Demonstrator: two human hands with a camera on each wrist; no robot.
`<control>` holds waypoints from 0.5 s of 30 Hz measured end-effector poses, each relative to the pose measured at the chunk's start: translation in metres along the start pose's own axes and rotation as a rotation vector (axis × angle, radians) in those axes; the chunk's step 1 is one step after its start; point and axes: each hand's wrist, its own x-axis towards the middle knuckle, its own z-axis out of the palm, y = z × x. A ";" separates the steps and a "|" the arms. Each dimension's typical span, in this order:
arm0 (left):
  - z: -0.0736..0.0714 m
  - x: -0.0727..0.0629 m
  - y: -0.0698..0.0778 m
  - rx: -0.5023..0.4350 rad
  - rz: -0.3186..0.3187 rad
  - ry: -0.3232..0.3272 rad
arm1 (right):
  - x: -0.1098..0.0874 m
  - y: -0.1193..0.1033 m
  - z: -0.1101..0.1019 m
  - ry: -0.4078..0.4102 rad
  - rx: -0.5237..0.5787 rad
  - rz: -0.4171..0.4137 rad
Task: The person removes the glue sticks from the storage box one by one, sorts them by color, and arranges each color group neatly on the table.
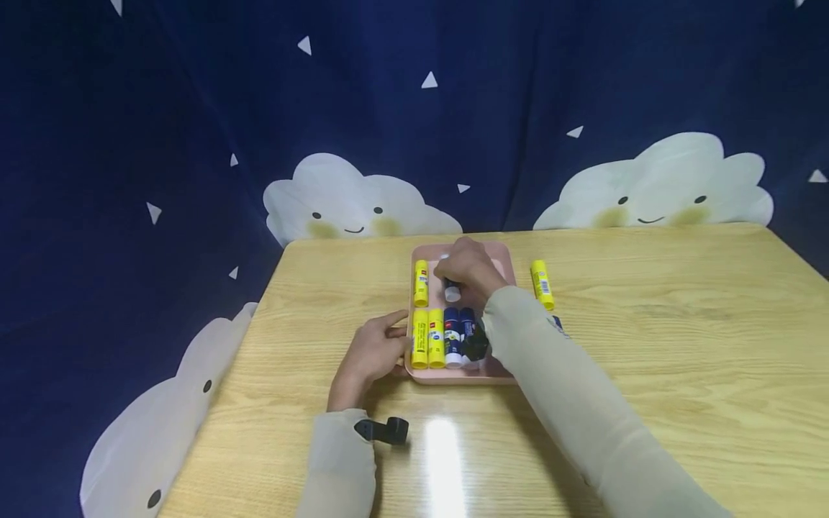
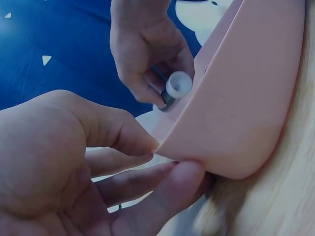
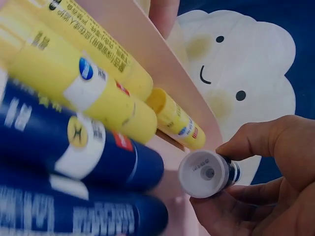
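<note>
My right hand (image 1: 470, 265) pinches a dark blue glue stick (image 3: 205, 173) between thumb and fingers, over the upper part of a pink tray (image 1: 499, 252). The stick's white base faces the camera in the right wrist view. My left hand (image 1: 374, 350) holds the tray's near left corner, with fingertips on the rim and outer wall in the left wrist view. Inside the tray, two yellow glue sticks (image 1: 428, 339) and two dark blue ones (image 1: 452, 338) lie side by side in the near row. Another yellow glue stick (image 1: 421, 283) lies at the far left, beside the held one.
To the right of the tray, a yellow glue stick (image 1: 542, 285) lies on the wooden table (image 1: 680, 309). A dark blue item (image 1: 558, 322) near it is mostly hidden by my right sleeve. Behind the table hangs a navy curtain (image 1: 388, 115) with clouds.
</note>
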 end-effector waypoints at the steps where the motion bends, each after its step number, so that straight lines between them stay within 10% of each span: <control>1: 0.000 0.000 0.000 0.002 -0.007 0.001 | -0.002 0.002 -0.003 0.008 -0.035 -0.020; 15: 0.005 -0.002 0.003 0.027 -0.035 0.022 | -0.022 0.015 -0.025 0.089 -0.226 -0.110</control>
